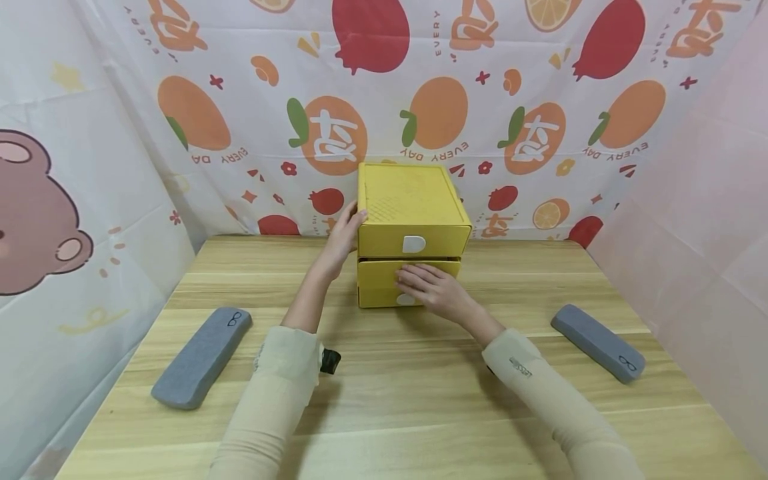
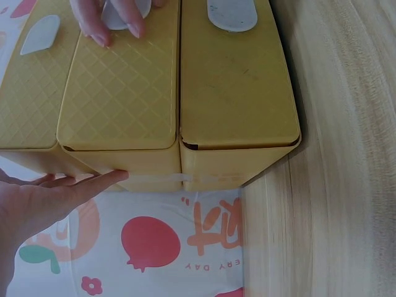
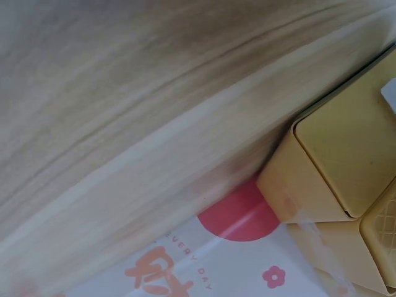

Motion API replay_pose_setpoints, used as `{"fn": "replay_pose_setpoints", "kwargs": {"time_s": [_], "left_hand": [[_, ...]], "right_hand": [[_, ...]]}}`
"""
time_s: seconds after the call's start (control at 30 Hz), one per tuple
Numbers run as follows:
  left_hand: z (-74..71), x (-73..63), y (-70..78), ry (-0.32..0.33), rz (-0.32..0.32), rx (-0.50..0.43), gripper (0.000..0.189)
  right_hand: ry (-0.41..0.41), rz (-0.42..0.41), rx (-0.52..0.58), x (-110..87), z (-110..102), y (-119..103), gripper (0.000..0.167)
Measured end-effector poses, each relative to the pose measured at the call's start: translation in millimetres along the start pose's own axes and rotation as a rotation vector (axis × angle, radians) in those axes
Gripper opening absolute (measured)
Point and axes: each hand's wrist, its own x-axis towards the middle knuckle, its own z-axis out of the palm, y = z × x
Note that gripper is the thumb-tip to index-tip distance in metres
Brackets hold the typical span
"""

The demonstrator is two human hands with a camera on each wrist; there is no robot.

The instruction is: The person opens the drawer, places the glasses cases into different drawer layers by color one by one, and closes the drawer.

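Note:
A yellow drawer cabinet (image 1: pixel 403 193) stands at the back middle of the table, with white handles on its drawer fronts. My left hand (image 1: pixel 346 233) rests against its left side; the left wrist view shows those fingers lying straight along the side wall. My right hand (image 1: pixel 433 291) lies with extended fingers across the front of the drawer (image 1: pixel 378 283) below the top one, partly covering its white handle (image 1: pixel 405 300). In the left wrist view, right-hand fingertips touch the patterned middle front (image 2: pixel 124 93). The right wrist view shows the cabinet's lower corner (image 3: pixel 309 179), without the hand.
A grey glasses case (image 1: pixel 203 358) lies on the table to the left, and a second grey glasses case (image 1: pixel 598 342) lies to the right. Behind the cabinet hangs a fruit-printed cloth (image 1: pixel 384 100). The wooden tabletop (image 1: pixel 396 413) stretches toward the person.

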Motion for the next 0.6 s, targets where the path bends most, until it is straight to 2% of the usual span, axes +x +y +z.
{"fn": "replay_pose_setpoints", "kwargs": {"time_s": [0.43, 0.6], "left_hand": [[-0.3, -2.0, 1.7, -0.005, -0.006, -0.007, 0.063], [-1.4, -1.5, 1.1, 0.000, -0.007, 0.009, 0.064]], "right_hand": [[-0.005, 0.031, -0.028, 1.6, 5.7, 2.0, 0.031], [-0.029, 0.046, -0.041, 1.7, 5.7, 0.5, 0.036]]}}
